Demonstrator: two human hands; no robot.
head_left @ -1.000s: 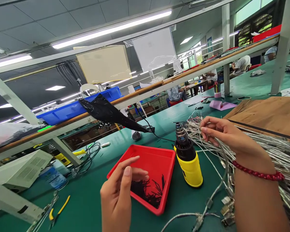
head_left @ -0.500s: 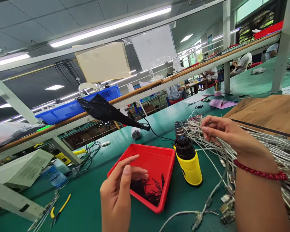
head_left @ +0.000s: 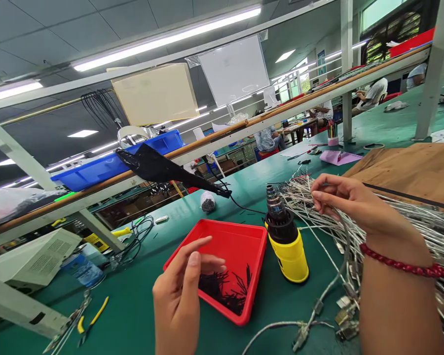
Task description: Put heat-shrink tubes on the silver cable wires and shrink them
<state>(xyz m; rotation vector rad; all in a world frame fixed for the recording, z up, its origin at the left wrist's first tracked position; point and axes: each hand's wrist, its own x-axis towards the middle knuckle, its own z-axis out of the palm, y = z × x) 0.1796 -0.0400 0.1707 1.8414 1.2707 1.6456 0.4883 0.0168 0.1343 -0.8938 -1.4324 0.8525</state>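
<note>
My left hand (head_left: 183, 286) is raised in front of the red tray (head_left: 257, 266), fingers apart and holding nothing. Short black pieces (head_left: 225, 293) lie in the tray's near part. Right of the tray, a yellow heat gun (head_left: 290, 254) stands upright with its metal nozzle up. My right hand (head_left: 340, 197) is over the pile of silvery cables (head_left: 403, 222), its fingertips pinched together. A grey cable (head_left: 331, 286) with a connector at its lower end runs up into that hand; its upper end is hidden by the fingers.
Pliers with yellow handles (head_left: 92, 320) and a blue can (head_left: 83, 270) are at the left. A black bag (head_left: 166, 170) hangs off the shelf beside a blue bin (head_left: 85, 173). Brown board (head_left: 414, 172) lies at the right. People sit in the background.
My right hand has shifted slightly to the right, and its fingertips are a little closer together. My left hand has hardly moved.
</note>
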